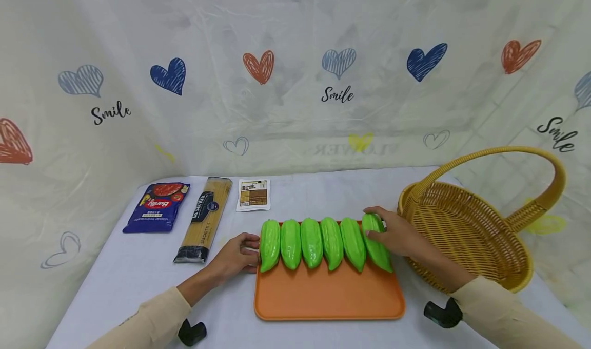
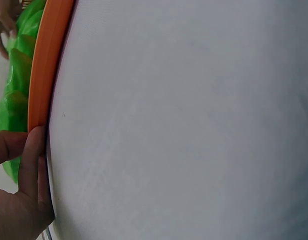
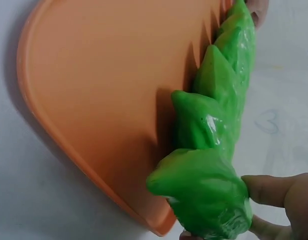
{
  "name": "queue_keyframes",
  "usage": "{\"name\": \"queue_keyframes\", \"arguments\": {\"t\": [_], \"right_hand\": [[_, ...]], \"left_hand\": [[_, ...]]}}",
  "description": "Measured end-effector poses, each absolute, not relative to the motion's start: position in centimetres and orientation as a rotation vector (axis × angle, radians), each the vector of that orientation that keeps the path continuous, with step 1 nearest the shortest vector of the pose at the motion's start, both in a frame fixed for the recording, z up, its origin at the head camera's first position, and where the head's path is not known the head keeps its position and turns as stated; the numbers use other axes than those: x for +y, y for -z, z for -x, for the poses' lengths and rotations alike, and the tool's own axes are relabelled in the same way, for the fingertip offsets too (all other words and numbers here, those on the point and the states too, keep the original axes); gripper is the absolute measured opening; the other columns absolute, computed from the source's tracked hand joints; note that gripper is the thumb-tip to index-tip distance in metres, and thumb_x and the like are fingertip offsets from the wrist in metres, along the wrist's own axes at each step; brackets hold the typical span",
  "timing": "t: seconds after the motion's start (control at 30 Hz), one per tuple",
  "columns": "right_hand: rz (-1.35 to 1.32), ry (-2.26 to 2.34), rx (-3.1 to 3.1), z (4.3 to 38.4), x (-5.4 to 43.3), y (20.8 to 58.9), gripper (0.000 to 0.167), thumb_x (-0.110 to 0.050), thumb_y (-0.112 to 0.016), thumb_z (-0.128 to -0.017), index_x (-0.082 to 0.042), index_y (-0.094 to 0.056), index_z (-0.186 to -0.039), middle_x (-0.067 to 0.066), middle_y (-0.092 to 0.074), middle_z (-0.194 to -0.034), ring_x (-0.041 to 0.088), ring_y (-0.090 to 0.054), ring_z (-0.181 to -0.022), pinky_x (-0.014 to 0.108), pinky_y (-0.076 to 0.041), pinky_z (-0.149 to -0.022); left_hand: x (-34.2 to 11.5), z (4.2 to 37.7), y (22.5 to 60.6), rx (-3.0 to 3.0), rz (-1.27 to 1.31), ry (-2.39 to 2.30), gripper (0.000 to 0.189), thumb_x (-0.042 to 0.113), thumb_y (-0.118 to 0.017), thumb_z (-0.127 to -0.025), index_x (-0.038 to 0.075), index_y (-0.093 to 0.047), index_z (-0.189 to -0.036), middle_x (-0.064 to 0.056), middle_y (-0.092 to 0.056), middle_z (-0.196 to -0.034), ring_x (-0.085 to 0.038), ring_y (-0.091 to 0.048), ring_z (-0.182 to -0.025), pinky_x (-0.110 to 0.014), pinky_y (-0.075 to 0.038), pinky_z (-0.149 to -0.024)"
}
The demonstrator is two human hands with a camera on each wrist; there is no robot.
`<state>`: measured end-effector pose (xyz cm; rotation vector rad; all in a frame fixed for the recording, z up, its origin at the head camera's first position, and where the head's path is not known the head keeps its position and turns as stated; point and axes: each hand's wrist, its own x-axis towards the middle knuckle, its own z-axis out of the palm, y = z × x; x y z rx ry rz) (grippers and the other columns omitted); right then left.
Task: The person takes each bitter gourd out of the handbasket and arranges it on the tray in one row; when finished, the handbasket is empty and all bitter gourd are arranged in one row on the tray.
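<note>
Several glossy green bitter melons stand side by side along the far half of an orange tray. My right hand grips the rightmost bitter melon, which leans at the tray's far right corner. In the right wrist view, thumb and fingers are around this bitter melon, its tip pointing over the tray. At the tray's left side, my left hand pinches the edge. The left wrist view shows its thumb and fingers at the orange rim, beside the leftmost bitter melon.
A wicker basket with a tall handle stands right of the tray, close to my right forearm. At the back left lie a blue Barilla pouch, a spaghetti pack and a small white-and-brown packet. A heart-printed curtain hangs behind.
</note>
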<state>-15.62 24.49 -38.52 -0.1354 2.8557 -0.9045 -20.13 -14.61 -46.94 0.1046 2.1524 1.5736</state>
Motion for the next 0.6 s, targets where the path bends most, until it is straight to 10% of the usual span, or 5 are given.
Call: {"name": "queue_keyframes", "arguments": {"t": [0.23,0.6], "right_hand": [[0.105,0.881,2.865,16.0,24.1,39.4,0.059,-0.015,-0.062,-0.097,0.004,-0.039,-0.148,0.037,-0.046,-0.142,0.054,-0.043,-0.133,0.067,-0.044,-0.104],[-0.052,1.038,2.805,15.8,24.4,41.3,0.064,-0.022,-0.063,-0.098,0.006,-0.037,-0.149,0.036,-0.045,-0.143,0.052,-0.051,-0.125,0.056,-0.055,-0.092]], "left_hand": [[-14.6,20.1,47.0,2.147,-0.106,-1.569,0.059,0.006,-0.072,-0.084,0.0,-0.048,-0.138,-0.017,-0.057,-0.126,-0.021,-0.066,-0.102,-0.035,-0.065,-0.078],[-14.5,20.2,46.9,2.154,-0.087,-1.555,0.059,0.005,-0.071,-0.084,0.001,-0.048,-0.138,-0.016,-0.057,-0.125,-0.02,-0.066,-0.101,-0.035,-0.065,-0.078]]}}
